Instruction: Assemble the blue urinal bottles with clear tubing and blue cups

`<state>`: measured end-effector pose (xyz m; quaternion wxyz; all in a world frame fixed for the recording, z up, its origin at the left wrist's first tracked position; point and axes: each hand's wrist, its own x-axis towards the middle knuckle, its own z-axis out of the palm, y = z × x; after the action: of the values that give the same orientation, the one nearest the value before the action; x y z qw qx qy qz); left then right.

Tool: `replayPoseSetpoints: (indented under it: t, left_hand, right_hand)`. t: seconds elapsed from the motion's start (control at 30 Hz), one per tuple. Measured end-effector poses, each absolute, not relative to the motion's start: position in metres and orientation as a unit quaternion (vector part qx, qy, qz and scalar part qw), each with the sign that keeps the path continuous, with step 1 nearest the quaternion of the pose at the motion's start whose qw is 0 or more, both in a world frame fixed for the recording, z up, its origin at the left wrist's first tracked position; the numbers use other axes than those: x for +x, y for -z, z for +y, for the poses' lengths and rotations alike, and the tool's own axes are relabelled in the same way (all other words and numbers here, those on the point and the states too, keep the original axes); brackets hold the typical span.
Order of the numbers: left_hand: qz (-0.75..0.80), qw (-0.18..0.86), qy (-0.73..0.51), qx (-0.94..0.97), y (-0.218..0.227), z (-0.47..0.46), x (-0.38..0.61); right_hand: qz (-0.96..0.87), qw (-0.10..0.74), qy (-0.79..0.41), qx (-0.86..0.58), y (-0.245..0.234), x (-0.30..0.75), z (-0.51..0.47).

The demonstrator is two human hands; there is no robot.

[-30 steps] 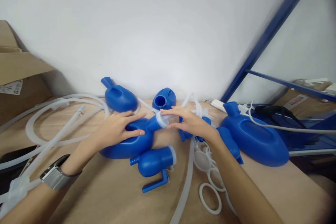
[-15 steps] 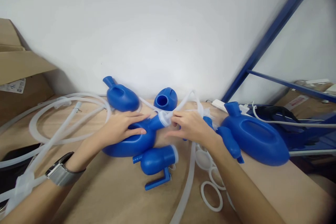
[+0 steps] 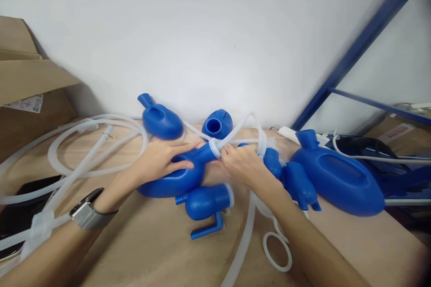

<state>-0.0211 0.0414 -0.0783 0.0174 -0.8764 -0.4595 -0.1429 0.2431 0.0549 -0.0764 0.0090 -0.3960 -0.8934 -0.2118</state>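
Note:
My left hand (image 3: 163,160) is wrapped over a blue plastic urinal bottle (image 3: 178,182) lying on its side, thumb on its top. The bottle's neck points right, with a white ring (image 3: 214,148) around its mouth. My right hand (image 3: 237,161) pinches at that ring's right edge; its fingertips are partly hidden. In front lies a blue spouted head (image 3: 205,202) with a white ring on its rim and a blue lever. Several loose white rings (image 3: 278,252) lie beneath my right forearm. A clear hose (image 3: 239,246) runs past my right hand.
Two more blue bottles (image 3: 162,121) (image 3: 226,122) rest along the wall. A larger-looking blue bottle (image 3: 340,179) and blue spouted heads (image 3: 299,184) lie right. Coiled hoses (image 3: 97,172) and a cardboard box (image 3: 33,80) are left. A blue metal frame (image 3: 357,49) rises right.
My right hand has closed in on the white ring at the bottle's mouth, its fingers now more curled. My left hand stays on the bottle. The whole view has shifted slightly.

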Motion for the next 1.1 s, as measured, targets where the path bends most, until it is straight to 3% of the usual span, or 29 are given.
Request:
replayPoseSetpoints:
  t: [0.33,0.63,0.83,1.1]
  left_hand:
    - [-0.538,-0.034,0.166,-0.826,0.085,0.041,-0.018]
    - [-0.528,0.023,0.185,-0.829,0.084,0.037,-0.005]
    - [-0.473,0.011,0.17,-0.864,0.084,0.04,-0.011]
    - [-0.46,0.002,0.18,-0.869,0.086,0.041,-0.013]
  right_hand:
    - [-0.902,0.058,0.185,-0.387,0.076,0.251,0.059]
    - [-0.869,0.296,0.122,-0.378,0.067,0.229,0.055]
    - [-0.891,0.224,-0.037,-0.394,0.061,0.207,0.069]
    - [-0.86,0.237,-0.088,-0.443,0.064,0.197,0.078]
